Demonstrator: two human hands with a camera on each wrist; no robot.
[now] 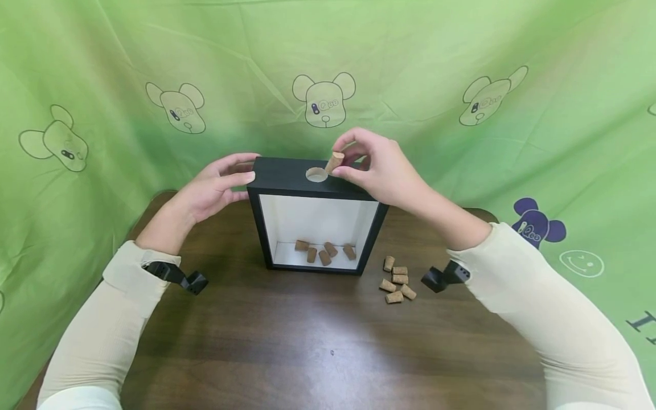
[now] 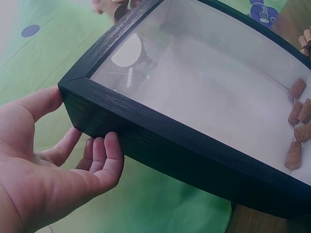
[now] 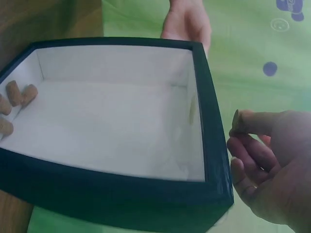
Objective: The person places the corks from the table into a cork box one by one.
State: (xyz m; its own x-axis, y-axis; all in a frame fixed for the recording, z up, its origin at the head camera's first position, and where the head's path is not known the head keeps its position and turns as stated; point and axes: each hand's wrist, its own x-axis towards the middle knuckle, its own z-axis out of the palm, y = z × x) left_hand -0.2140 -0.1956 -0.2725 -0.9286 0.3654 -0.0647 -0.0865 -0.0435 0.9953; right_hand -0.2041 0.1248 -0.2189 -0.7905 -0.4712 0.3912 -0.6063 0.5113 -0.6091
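The head view, from above the table's (image 1: 328, 327) near side, faces forward and down, far enough back to include both far corners. The wrist views sit close — one beside the left hand (image 2: 43, 170), one beside the right hand (image 3: 284, 167) — facing the box (image 1: 318, 219) from opposite sides, sharing its corks (image 2: 295, 111).

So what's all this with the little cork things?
A person's right hand is pinching a cork right beside the round hole in the top of a black shadow box. Their left hand rests against the box's side, near its top corner. Some corks already lie inside at the bottom, and more lie on the wooden table.
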